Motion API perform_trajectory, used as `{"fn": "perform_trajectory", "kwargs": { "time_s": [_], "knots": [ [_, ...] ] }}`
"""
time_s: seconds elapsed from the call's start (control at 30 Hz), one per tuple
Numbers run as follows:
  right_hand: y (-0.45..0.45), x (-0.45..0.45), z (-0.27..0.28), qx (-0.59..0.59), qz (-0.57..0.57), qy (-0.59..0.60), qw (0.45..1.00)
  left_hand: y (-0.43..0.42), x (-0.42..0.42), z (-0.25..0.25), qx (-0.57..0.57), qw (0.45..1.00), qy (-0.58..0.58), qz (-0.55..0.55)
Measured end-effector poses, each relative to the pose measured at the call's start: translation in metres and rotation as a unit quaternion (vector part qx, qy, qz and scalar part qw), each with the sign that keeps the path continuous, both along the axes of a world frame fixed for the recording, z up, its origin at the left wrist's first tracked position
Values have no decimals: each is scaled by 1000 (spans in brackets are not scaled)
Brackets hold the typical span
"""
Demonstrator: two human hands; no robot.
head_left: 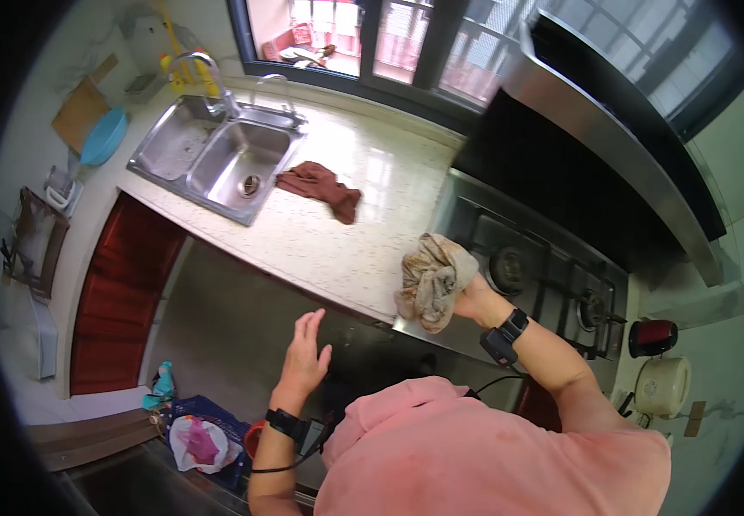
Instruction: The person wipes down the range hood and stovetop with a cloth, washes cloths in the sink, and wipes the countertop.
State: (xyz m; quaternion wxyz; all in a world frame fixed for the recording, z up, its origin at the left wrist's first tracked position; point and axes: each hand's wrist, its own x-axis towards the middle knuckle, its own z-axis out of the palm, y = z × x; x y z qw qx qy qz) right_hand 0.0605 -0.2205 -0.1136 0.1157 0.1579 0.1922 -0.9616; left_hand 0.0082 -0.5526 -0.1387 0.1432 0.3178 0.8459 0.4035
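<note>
A crumpled, stained grey-beige rag [430,282] is bunched in my right hand [475,299], whose fingers are mostly hidden behind the cloth. The rag is over the corner where the pale countertop [338,267] meets the gas stove [467,215]. My left hand [305,354] is in the air in front of the counter edge, fingers stretched out and thumb apart, holding nothing. On the countertop beside the sink lies a crumpled brown cloth [325,187], away from both hands.
At left is a double steel sink [243,215] with a faucet [224,103]. A blue basin [104,136] leans near the left wall. The range hood [596,107] overhangs the stove. A blue basket [184,408] with bags stands on the lower left. A cream pot [663,385] is at right.
</note>
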Motion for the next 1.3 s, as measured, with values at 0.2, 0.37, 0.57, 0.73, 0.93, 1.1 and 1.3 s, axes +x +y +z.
{"fn": "perform_trajectory", "kwargs": {
  "time_s": [0.2,0.37,0.57,0.73,0.93,1.1,1.3],
  "knots": [
    [-104,-78,7,-44,-25,3,999,-132,-61,2,-68,997,-46,12],
    [-172,-151,17,-73,25,73,994,-188,-118,20,-33,991,-115,63],
    [-224,-234,21,-122,69,118,983,-194,-203,-5,157,927,-337,50],
    [-259,-310,13,-160,107,114,975,-173,-276,10,273,791,-547,8],
    [-293,-407,-6,-149,122,82,978,-181,-386,19,378,714,-585,65],
    [-304,-486,-53,-80,134,69,985,-212,-488,-1,405,772,-455,182],
    [-306,-559,-55,-117,58,27,991,-258,-608,20,491,681,-523,147]
  ]
}}
